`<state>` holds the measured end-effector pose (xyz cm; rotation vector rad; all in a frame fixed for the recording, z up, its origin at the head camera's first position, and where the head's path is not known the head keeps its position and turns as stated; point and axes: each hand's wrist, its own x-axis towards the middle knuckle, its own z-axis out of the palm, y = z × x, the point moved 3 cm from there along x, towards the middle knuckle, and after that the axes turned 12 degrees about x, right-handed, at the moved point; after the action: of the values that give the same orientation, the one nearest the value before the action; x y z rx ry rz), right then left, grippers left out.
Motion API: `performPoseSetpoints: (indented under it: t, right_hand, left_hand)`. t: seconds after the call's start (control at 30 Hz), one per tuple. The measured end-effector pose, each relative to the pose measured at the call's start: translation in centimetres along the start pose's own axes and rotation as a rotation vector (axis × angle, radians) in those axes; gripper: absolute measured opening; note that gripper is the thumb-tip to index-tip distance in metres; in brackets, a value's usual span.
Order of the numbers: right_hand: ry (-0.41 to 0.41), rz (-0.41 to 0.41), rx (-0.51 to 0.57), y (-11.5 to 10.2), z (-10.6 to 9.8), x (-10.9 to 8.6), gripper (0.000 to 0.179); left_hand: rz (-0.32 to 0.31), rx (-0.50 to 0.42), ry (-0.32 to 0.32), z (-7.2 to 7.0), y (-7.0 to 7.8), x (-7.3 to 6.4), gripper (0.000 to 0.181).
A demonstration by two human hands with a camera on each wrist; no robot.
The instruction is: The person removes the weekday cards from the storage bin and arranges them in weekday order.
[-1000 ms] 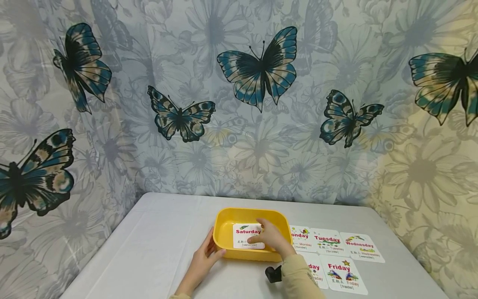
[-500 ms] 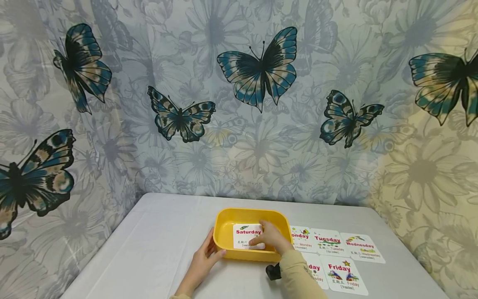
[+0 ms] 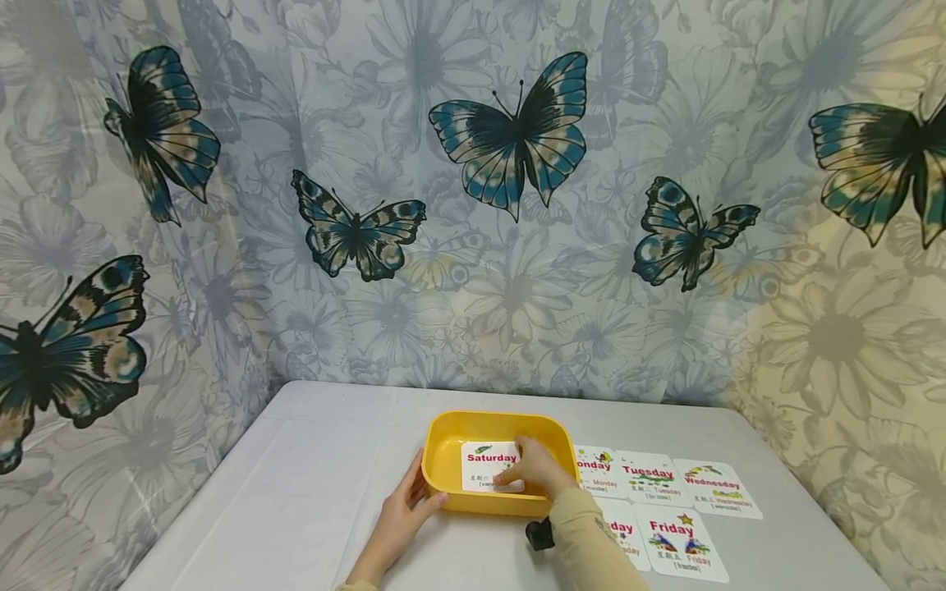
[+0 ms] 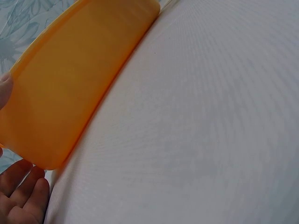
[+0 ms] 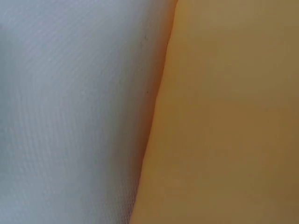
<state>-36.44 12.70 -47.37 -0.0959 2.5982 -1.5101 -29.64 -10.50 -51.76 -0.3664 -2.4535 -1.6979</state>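
A yellow plastic basin [image 3: 480,503] stands on the table, its near wall also filling much of both wrist views. My left hand [image 3: 399,509] holds the basin's near left corner, thumb on the near wall and fingers at the left side. Inside lies a white card [image 3: 480,469] printed "Saturday" in red. My right hand [image 3: 538,469] reaches over the basin's right part and grips the right side of this card, thumb over its lower part and fingers at its upper right corner. Fingertips are partly hidden; the right wrist view shows no hand.
Right of the basin lie weekday cards in two rows, among them Tuesday [image 3: 648,476], Wednesday [image 3: 715,489] and Friday [image 3: 681,542]. The right sleeve [image 3: 594,542] partly covers one. The white-covered table [image 3: 318,460] meets butterfly-patterned wall cloth [image 3: 510,328] at the back.
The right thumb has drawn slightly right across the Saturday card, and the fingers have closed in towards its right edge. The basin, the card and the left hand have stayed put.
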Motion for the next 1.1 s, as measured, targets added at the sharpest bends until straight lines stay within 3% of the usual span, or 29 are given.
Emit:
performPoseSetpoints:
  t: [0.4, 0.77, 1.1]
  right_hand:
    - [0.033, 0.012, -0.124, -0.2, 0.3, 0.5, 0.092]
    - [0.004, 0.022, -0.126, 0.6, 0.5, 0.6, 0.092]
    - [-0.017, 0.059, -0.119, 0.5, 0.2, 0.4, 0.093]
  left_hand:
    - [-0.001, 0.006, 0.017, -0.2, -0.1, 0.0, 0.084]
    - [-0.011, 0.005, -0.007, -0.6, 3.0, -1.0, 0.080]
    - [-0.013, 0.006, -0.007, -0.5, 2.8, -0.9, 0.080]
